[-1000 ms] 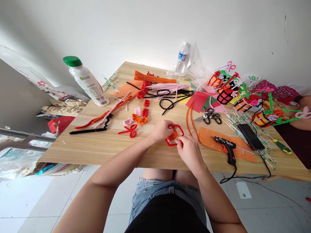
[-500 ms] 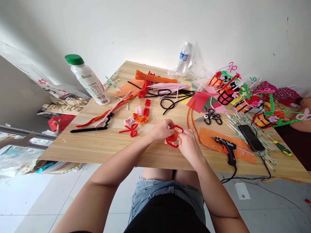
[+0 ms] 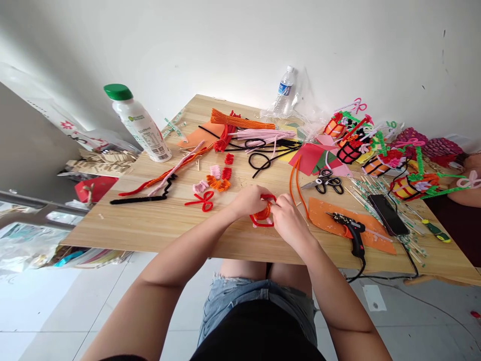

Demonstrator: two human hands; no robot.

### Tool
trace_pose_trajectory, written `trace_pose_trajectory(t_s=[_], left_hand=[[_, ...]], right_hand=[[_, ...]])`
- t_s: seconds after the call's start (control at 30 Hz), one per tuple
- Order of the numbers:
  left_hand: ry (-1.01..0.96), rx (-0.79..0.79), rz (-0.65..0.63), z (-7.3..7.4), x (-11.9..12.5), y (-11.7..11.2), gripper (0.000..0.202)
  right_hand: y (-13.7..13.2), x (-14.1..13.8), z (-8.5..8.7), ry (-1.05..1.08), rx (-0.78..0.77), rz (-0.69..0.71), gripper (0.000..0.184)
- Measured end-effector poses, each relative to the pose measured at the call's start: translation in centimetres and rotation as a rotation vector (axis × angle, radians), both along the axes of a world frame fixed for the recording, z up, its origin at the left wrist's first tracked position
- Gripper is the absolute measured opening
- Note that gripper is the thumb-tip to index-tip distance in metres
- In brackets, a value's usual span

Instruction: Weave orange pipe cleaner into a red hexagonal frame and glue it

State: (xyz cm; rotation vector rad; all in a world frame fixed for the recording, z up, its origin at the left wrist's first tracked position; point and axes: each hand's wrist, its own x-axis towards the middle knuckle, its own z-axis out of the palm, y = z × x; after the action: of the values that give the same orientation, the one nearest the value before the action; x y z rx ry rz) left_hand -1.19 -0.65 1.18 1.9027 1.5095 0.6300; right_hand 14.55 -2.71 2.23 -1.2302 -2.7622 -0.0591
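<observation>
A small red and orange pipe-cleaner piece sits between both hands over the wooden table. My left hand grips its left side with curled fingers. My right hand pinches its right side, covering part of it. A red pipe-cleaner bow lies to the left, near small pink, orange and red folded pieces. Two long orange pipe cleaners curve just beyond my right hand.
A black glue gun lies on orange paper at right, its cord hanging off the edge. Scissors, a phone, finished pipe-cleaner baskets, pipe-cleaner bundles, a green-capped bottle and a water bottle surround the hands. Another person's arm shows far right.
My right hand has moved left and closed in over the red and orange piece, hiding more of it. The piece shifted slightly left. My left hand has hardly moved.
</observation>
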Motion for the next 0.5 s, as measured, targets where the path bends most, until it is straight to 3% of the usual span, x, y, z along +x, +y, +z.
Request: trace_pose_trajectory(t_s=[0.2,0.5], left_hand=[[-0.014,0.013,-0.001,-0.1,-0.1,0.1,0.036],[-0.136,-0.045,0.012,-0.6,-0.4,0.4,0.03]], right_hand=[[-1.1,0.8,0.3,0.015,0.063,-0.09,0.02],[-2.7,1.0,0.0,0.132,0.023,-0.151,0.023]])
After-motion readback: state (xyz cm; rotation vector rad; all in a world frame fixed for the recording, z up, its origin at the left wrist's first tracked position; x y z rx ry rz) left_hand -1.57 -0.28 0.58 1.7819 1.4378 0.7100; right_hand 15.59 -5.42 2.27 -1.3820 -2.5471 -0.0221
